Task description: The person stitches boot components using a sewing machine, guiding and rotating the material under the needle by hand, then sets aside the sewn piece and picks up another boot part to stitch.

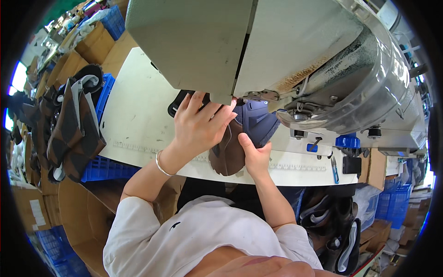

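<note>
A brown shoe upper (229, 154) with a dark blue-grey moulded panel (256, 119) lies on the white machine table, under the head of a large sewing machine (194, 46). My left hand (199, 123) is at its left side, fingers closed on the piece, with the fingertips close below the machine head. Thumb on top, my right hand (256, 159) grips the upper's right edge; its other fingers are mostly hidden beneath. The machine head covers the far end of the piece and the stitching point. A black curved part (177, 104) shows behind my left fingers.
Brown and black uppers (76, 124) hang over a blue crate (99, 168) at the left. On the white table's (138, 115) right side are a blue-handled thread snip (334, 169), a black box-like item (351, 165) and a blue round part (347, 141). More uppers (330, 217) lie below right.
</note>
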The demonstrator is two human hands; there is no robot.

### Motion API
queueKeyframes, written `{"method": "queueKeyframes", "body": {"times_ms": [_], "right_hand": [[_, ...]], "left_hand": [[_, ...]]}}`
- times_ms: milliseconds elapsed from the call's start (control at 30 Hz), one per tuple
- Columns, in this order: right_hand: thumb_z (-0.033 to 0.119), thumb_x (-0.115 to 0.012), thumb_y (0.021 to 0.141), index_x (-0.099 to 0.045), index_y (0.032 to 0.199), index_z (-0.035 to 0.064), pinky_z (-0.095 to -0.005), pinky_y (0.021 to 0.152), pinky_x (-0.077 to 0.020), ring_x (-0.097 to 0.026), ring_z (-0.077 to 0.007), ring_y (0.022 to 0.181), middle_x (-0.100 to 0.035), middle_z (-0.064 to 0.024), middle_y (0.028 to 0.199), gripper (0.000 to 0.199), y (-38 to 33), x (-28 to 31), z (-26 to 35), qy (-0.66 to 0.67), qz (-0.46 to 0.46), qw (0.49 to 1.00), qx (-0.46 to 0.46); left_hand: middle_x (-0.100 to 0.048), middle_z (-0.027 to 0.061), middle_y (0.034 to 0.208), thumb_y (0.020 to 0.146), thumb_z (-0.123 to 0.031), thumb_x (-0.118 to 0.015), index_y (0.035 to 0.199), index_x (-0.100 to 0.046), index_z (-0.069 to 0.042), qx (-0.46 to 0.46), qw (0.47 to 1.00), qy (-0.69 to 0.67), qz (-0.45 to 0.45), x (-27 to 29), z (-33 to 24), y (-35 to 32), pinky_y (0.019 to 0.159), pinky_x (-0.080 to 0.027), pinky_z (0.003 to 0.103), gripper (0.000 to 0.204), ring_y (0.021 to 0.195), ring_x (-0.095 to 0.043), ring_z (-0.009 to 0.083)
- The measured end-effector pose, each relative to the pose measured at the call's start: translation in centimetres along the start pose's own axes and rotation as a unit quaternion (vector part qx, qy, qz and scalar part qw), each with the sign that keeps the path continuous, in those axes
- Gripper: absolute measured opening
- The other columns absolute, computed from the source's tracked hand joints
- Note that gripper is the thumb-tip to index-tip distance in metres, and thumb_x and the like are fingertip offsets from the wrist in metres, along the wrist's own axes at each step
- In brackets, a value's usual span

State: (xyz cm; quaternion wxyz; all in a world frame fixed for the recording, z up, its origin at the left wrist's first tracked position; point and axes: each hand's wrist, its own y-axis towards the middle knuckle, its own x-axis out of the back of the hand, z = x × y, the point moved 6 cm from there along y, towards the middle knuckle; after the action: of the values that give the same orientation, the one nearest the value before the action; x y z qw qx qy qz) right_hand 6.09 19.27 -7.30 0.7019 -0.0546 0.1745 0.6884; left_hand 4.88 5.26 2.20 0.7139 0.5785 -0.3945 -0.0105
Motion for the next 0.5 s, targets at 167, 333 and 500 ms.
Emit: {"method": "queueKeyframes", "body": {"times_ms": [167, 333, 500], "right_hand": [[0.013, -0.066, 0.088, -0.062, 0.105, -0.0026, -0.0239, 0.073, -0.0485, -0.059, -0.0101, 0.082, -0.065, -0.0032, 0.096, 0.023, -0.1, -0.1, 0.1, -0.013, -0.003, 1.000, 0.017], [0.010, -0.067, 0.085, -0.065, 0.098, -0.0010, -0.0247, 0.071, -0.0474, -0.058, -0.0085, 0.080, -0.065, -0.0016, 0.091, 0.017, 0.6, 1.8, 0.7, -0.044, 0.006, 0.999, -0.031], [0.023, -0.074, 0.080, -0.055, 0.117, -0.0017, -0.0292, 0.083, -0.0483, -0.058, -0.0161, 0.094, -0.060, -0.0089, 0.109, 0.049, 4.0, 7.0, 3.6, -0.167, 0.030, 0.978, -0.124]], "left_hand": [[-0.061, -0.0022, 0.089, 0.075, -0.024, -0.072, 0.094, -0.068, -0.016, -0.009, 0.999, 0.044, 0.008, 0.1, -0.1, -0.1, 0.067, -0.047, 0.034, 0.021, 0.100, -0.057, 0.0247], [-0.063, -0.0041, 0.101, 0.084, -0.024, -0.061, 0.108, -0.064, -0.019, -0.076, 0.986, 0.130, 0.073, 2.3, -0.7, 0.0, 0.079, -0.044, 0.033, 0.025, 0.104, -0.058, 0.0204], [-0.062, 0.0038, 0.117, 0.085, -0.022, -0.053, 0.117, -0.059, -0.013, -0.169, 0.956, 0.192, 0.144, 4.5, -2.9, -0.2, 0.092, -0.038, 0.035, 0.034, 0.109, -0.059, 0.0229]]}}
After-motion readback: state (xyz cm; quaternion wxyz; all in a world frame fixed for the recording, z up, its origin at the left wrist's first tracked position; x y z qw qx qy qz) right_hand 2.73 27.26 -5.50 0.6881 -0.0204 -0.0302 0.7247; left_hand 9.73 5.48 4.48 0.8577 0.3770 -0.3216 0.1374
